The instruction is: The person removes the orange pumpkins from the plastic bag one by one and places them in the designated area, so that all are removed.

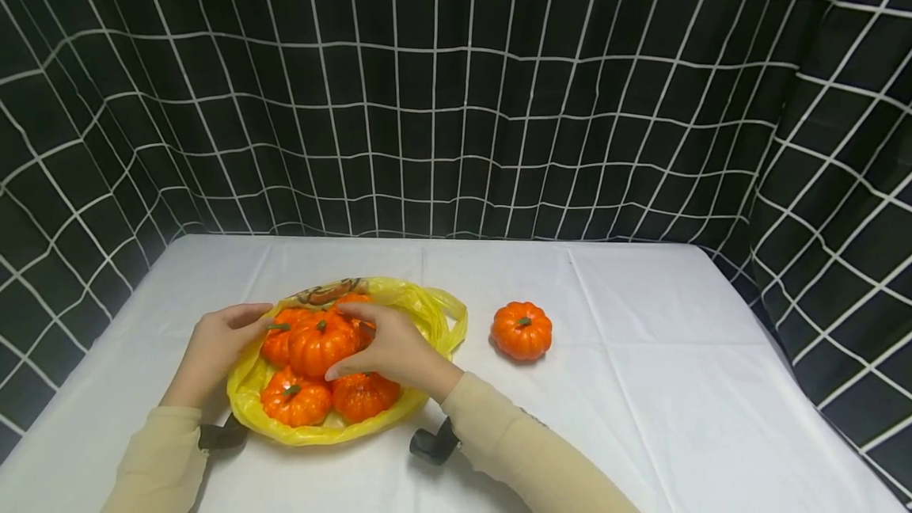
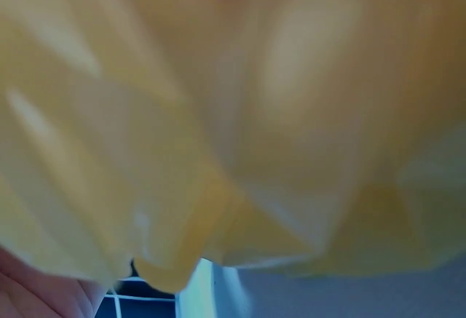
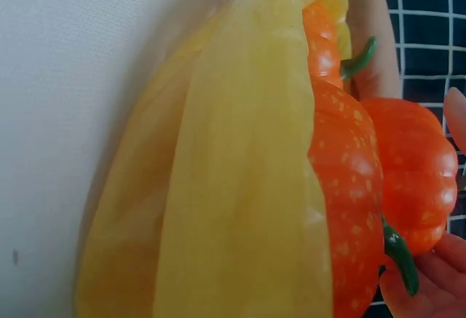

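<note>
Several small orange pumpkins with green stems fill a yellow plastic bag (image 1: 306, 438). One pumpkin (image 1: 321, 345) sits on top of the others. My right hand (image 1: 399, 348) reaches over the bag from the right, thumb and fingers spread around that top pumpkin. In the right wrist view, the thumb side is at the top pumpkin (image 3: 411, 176), and a fingertip stands slightly apart from it. At the bag's left rim is my left hand (image 1: 217, 347), its fingers extended towards the pumpkins. Yellow bag plastic (image 2: 218, 114) covers most of the left wrist view.
Right of the bag, a single pumpkin (image 1: 522, 331) stands on the white tablecloth (image 1: 627, 418). The bag's handle loop (image 1: 456, 323) lies to the right. Dark wrist mounts (image 1: 433, 445) are near both wrists. A black curtain with a white grid (image 1: 456, 85) encloses the table.
</note>
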A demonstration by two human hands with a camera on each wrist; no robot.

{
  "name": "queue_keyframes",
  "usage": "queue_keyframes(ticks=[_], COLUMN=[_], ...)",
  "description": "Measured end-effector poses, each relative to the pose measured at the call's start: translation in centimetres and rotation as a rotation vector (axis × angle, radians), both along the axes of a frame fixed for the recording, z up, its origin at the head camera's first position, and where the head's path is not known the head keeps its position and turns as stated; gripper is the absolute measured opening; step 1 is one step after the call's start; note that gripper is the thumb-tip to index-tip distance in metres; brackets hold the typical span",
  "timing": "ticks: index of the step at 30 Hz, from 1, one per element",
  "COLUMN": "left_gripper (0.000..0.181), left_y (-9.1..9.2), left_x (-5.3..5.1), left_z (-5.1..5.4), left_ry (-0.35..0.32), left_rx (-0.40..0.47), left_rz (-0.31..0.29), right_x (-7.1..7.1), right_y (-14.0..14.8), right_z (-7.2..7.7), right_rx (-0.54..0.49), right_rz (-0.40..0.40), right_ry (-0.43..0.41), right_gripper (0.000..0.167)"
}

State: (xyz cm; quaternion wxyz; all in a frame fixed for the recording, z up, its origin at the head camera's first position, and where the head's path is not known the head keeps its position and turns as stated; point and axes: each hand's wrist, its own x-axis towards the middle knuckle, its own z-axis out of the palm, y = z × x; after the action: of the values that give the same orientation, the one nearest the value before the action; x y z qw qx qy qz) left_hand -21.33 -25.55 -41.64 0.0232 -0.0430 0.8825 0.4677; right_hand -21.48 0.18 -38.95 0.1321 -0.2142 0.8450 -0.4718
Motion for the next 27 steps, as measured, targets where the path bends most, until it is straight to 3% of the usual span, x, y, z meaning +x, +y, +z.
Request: queue_keyframes(ticks=[18,27], left_gripper=[0.054,0.054], left_y=[0.0,-0.2], left_x=[0.0,0.0], left_z=[0.0,-0.1], left_ry=[0.006,0.008], left_rx=[-0.019,-0.027], left_rz=[-0.001,0.0], right_x=[-0.2,0.1], right_y=[-1.4,-1.5], right_z=[-0.3,-0.5], right_rx=[0.025,-0.013], right_rz=[-0.024,-0.053], right_ry=[0.041,0.048], right_gripper=[0.079,0.075])
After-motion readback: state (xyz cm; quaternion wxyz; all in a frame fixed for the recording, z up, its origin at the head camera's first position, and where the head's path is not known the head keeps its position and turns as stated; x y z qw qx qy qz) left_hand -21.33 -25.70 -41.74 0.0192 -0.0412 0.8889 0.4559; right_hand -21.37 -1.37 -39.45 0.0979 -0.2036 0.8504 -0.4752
